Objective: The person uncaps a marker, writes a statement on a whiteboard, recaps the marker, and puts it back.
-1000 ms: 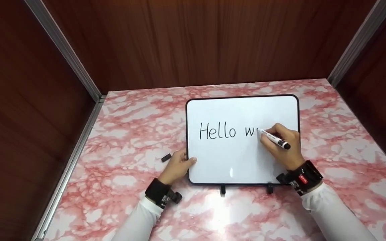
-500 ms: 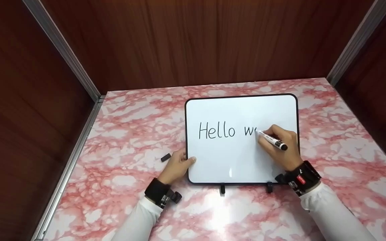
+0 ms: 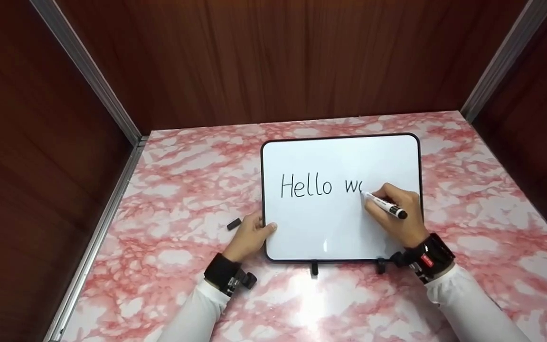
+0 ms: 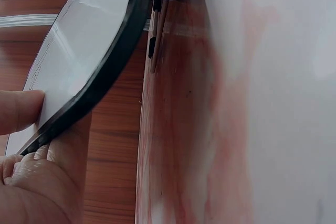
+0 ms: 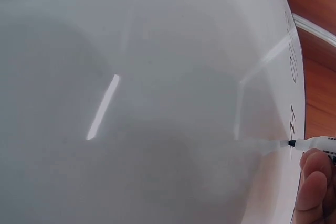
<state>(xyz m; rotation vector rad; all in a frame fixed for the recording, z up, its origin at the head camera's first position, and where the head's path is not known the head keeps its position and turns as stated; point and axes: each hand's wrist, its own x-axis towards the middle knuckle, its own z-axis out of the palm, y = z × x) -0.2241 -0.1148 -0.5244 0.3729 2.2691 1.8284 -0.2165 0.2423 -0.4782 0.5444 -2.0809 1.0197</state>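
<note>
A whiteboard (image 3: 311,223) with a black frame leans on small black feet, bearing the handwritten "Hello w" and part of a rounded letter. My left hand (image 3: 249,237) grips its left edge near the lower corner, thumb (image 4: 23,109) on the white face and the other fingers behind the frame. Between the thumb and fingers of my right hand (image 3: 404,216) is a white marker (image 3: 385,205) with a black end. Its black tip (image 5: 292,143) meets the board at the unfinished-looking curve after the "w".
A small black marker cap (image 3: 234,224) lies on the red-and-white marbled table (image 3: 183,190), just left of my left hand. Two black stand feet (image 3: 315,268) jut out below the board. Brown wood-grain panels (image 3: 302,61) with metal corner strips enclose the table.
The marker tip has moved slightly left and down along the board, leaving a curved stroke after the "w". My left hand keeps its grip on the board's edge.
</note>
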